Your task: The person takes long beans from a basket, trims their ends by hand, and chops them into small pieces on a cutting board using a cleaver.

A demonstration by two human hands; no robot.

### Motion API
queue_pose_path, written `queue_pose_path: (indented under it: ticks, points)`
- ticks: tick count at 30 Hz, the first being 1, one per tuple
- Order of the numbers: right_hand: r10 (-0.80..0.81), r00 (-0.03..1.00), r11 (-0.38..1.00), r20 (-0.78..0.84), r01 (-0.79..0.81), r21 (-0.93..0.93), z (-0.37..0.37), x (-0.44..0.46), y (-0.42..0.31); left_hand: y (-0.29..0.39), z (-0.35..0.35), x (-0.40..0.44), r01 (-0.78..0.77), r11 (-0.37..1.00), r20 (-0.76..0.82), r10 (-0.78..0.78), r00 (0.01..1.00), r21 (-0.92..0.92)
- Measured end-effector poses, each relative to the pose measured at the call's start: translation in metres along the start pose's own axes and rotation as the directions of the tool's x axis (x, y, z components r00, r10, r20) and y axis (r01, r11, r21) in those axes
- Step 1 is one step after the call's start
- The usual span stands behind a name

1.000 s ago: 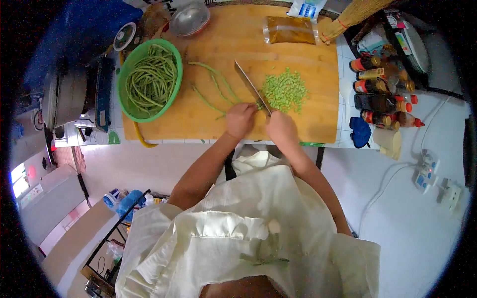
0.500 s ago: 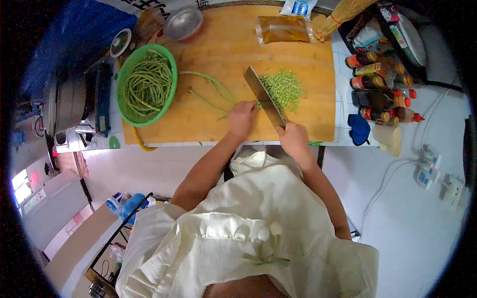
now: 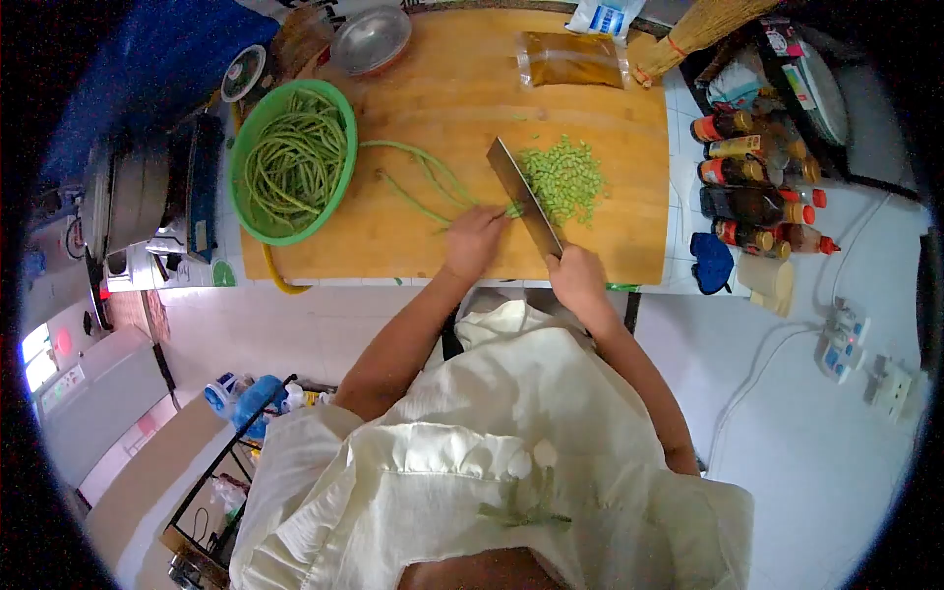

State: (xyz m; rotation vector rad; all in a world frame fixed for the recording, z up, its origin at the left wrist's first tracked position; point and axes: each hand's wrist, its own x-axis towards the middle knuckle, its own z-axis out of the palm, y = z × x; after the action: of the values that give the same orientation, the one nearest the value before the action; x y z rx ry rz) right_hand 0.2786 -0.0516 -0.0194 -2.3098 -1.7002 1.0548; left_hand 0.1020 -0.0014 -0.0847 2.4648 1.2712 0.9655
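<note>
My right hand (image 3: 578, 275) is closed round the handle of a cleaver (image 3: 524, 194), whose broad blade points up and to the left over the wooden board. Close to the blade's left face, my left hand (image 3: 476, 243) grips a few long green beans (image 3: 436, 173). Their tails trail back across the board towards a green basin (image 3: 352, 162). More whole long beans (image 3: 300, 167) lie coiled inside it. On the blade's right side sits a heap of small chopped bean pieces (image 3: 565, 179). The cleaver's lower edge against the board is hard to make out.
The wooden board (image 3: 442, 79) carries a metal bowl (image 3: 371, 41) and a bag of brown liquid (image 3: 573, 60) at its far side. Several sauce bottles (image 3: 733, 172) stand to the right, near a blue cloth item (image 3: 710, 262). A straw brush (image 3: 698, 39) lies at the far right corner.
The view has shifted slightly. Both hands stay at nearly the same place by the cleaver and the beans; little else differs.
</note>
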Motion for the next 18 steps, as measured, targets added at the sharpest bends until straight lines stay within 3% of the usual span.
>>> queue_pose_path:
  ticks: [8,12,18]
  points:
    - [0.084,0.992,0.983,0.093,-0.067,-0.170,0.008,0.030,-0.026,-0.005,0.007,0.000,-0.015,1.000,0.000,0.015,1.000,-0.015]
    - [0.042,0.999,0.999,-0.022,-0.042,-0.001,0.005,0.027,-0.036,-0.002,0.002,0.002,0.017,0.999,0.000,-0.017,1.000,-0.036]
    - [0.037,0.997,0.992,0.068,-0.028,-0.122,0.003,0.007,-0.004,-0.002,0.002,0.002,0.029,0.999,0.006,-0.029,1.000,-0.042]
